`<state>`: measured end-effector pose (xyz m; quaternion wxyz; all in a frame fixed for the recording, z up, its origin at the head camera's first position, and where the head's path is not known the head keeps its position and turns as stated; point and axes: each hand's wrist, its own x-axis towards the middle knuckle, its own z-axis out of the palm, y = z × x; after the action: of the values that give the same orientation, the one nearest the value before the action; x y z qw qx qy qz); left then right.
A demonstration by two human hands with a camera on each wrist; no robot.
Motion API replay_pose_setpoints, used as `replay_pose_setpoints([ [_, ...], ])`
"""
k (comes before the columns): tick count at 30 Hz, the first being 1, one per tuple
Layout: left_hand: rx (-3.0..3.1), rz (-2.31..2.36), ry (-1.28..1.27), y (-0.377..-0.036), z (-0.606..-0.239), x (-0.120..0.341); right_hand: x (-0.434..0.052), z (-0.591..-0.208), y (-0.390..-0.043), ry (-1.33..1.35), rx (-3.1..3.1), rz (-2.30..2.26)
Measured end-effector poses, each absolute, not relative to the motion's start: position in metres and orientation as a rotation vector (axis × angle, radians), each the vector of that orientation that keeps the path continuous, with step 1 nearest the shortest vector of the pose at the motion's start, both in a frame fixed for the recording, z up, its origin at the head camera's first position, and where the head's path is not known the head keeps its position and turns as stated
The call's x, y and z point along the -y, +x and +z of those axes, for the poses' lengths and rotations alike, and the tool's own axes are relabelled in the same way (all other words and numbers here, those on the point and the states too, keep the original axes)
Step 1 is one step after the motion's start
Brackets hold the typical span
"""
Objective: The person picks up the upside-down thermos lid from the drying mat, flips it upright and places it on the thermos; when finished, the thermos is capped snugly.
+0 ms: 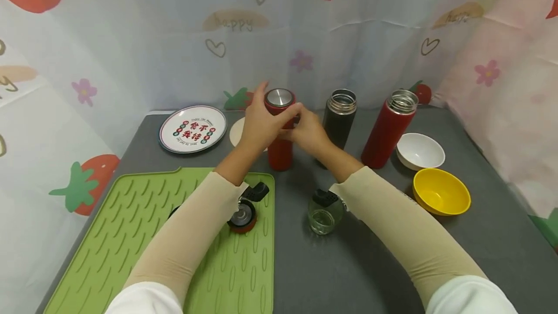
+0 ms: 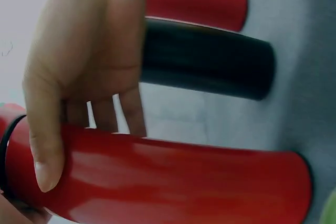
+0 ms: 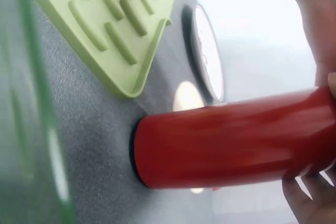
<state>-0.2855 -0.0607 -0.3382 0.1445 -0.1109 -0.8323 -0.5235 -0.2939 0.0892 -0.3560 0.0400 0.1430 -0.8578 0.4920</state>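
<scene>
A red thermos point(image 1: 281, 154) with a silver-topped lid point(image 1: 280, 97) stands upright on the grey table, near the back. My left hand point(image 1: 261, 125) is around its top, thumb across the front and a finger raised beside the lid. Just below, my right hand point(image 1: 311, 134) grips the body from the right. In the left wrist view this right hand point(image 2: 89, 51) has its thumb on the near side, with the other fingers partly hidden behind the thermos point(image 2: 184, 182). A dark ring shows between lid and body. The thermos base point(image 3: 144, 153) is at the table surface.
Right of the hands stand a lidless black thermos point(image 1: 337, 127) and a lidless red thermos point(image 1: 385, 134). Beyond are white point(image 1: 420, 151) and yellow bowls point(image 1: 441, 192). A glass cup point(image 1: 322, 217) is below my right wrist. A green mat point(image 1: 144, 236) bears a red-and-black lid point(image 1: 242, 216); a plate point(image 1: 193, 144) lies behind.
</scene>
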Motion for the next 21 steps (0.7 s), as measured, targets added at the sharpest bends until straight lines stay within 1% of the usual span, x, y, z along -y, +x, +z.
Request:
replay_pose_setpoints([
  [5, 2.311, -1.484, -0.317, -0.289, -0.337, 0.07, -0.089, -0.356, -0.296, 0.421, 2.634, 1.543],
  [9, 2.104, -1.433, -0.408, -0.284, -0.347, 0.086, -0.092, -0.357, -0.298, 0.39, 2.647, 1.573],
  [13, 2.133, -1.422, -0.485, -0.279, -0.35, 0.087, -0.095, -0.357, -0.296, 0.383, 2.636, 1.62],
  [17, 2.345, -1.383, -0.389, -0.277, -0.34, 0.073, -0.095, -0.358, -0.296, 0.435, 2.631, 1.706],
  [21, 2.441, -1.245, -0.301, -0.283, -0.33, 0.069, -0.095, -0.359, -0.3, 0.488, 2.634, 1.727],
])
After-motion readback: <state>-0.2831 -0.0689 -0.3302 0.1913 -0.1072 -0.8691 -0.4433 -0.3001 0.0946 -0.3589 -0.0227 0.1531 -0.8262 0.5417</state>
